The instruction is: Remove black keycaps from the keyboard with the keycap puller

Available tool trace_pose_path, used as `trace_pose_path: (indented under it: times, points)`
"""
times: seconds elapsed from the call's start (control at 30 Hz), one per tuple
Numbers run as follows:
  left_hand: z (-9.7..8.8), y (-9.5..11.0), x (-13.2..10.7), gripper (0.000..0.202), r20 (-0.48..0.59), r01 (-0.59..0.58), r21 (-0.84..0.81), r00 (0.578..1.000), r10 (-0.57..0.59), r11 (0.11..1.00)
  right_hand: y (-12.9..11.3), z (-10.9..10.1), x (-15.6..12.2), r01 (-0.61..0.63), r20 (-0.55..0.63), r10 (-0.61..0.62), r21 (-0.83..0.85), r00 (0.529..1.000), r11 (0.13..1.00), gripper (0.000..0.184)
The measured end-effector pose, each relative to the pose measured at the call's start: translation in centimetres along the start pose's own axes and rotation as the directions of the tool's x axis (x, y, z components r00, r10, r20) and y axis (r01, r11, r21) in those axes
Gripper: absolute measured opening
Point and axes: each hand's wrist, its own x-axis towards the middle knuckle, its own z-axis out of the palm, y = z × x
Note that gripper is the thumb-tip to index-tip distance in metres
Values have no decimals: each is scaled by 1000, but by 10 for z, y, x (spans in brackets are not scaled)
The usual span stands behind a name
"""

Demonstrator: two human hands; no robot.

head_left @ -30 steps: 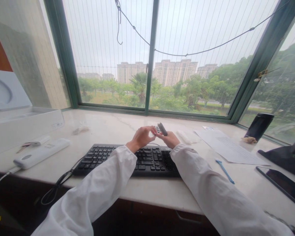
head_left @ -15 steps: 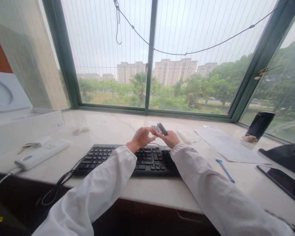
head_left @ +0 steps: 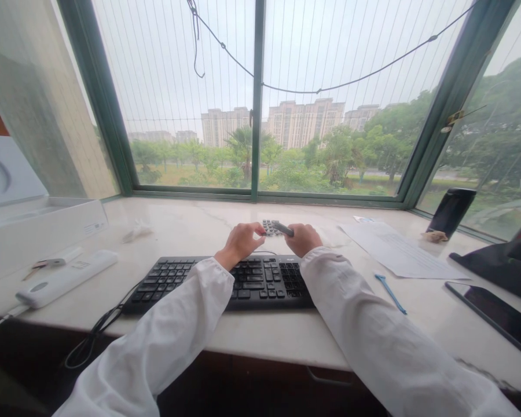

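Note:
My left hand and my right hand meet just beyond the far edge of a black keyboard. The right hand's fingers are curled round a small dark grey stick-shaped object, which lies almost level and points left. My left hand's fingers are pinched together near that object's left end; what they hold is hidden. A small cluster of dark loose keys lies on the marble sill right behind the hands.
A white box, a white remote-like device and a cable lie at left. At right are printed papers, a blue strip, a dark phone on a stand, a tablet and a dark stand.
The dark object in my right hand has tipped from upright to nearly flat and dropped closer to the sill. Both hands sank slightly. The camera tilted a little.

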Motion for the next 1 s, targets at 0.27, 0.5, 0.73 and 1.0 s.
trace_pose_path:
  times: [0.27,0.5,0.73,1.0]
  points:
    - [-4,4,-1,13,7,40,66,999,-41,997,35,-3,12,-118,70,124,-72,990,990,32]
    - [-6,-7,2,11,-12,140,111,990,-140,984,43,6,17,-129,90,140,-114,986,985,31]
    - [-13,-13,6,12,27,171,149,984,-177,974,47,10,18,-132,110,143,-97,984,986,29]
    - [-12,-15,24,13,125,171,243,971,-205,955,46,13,17,-116,117,129,-107,985,987,25]
